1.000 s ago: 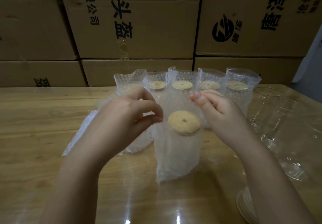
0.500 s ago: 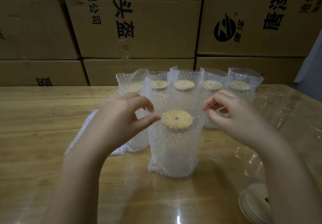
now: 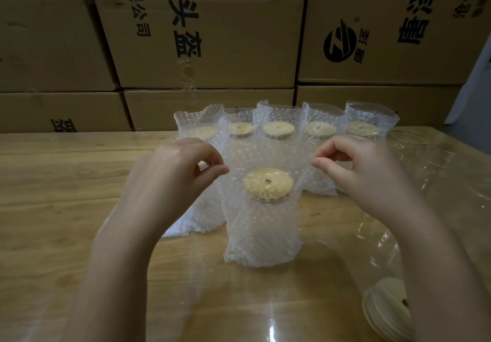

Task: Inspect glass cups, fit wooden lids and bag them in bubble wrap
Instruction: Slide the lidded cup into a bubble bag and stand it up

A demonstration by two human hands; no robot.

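A glass cup with a round wooden lid (image 3: 268, 183) stands upright inside a bubble wrap bag (image 3: 261, 232) at the table's middle. My left hand (image 3: 172, 182) pinches the bag's top edge on the left with thumb and forefinger. On the opposite side, my right hand (image 3: 364, 176) pinches the top edge the same way. The bag's open mouth rises above the lid between my hands.
Several bagged, lidded cups (image 3: 279, 131) stand in a row behind. Flat bubble wrap bags (image 3: 202, 219) lie under my left hand. Bare glass cups (image 3: 430, 166) lie at the right, and a stack of wooden lids (image 3: 385, 312) sits at lower right. Cardboard boxes (image 3: 212, 35) wall the table's far edge.
The bagged cup went from tilted to standing upright on the table. My two hands moved apart, drawing the bag's top edges outward to either side.
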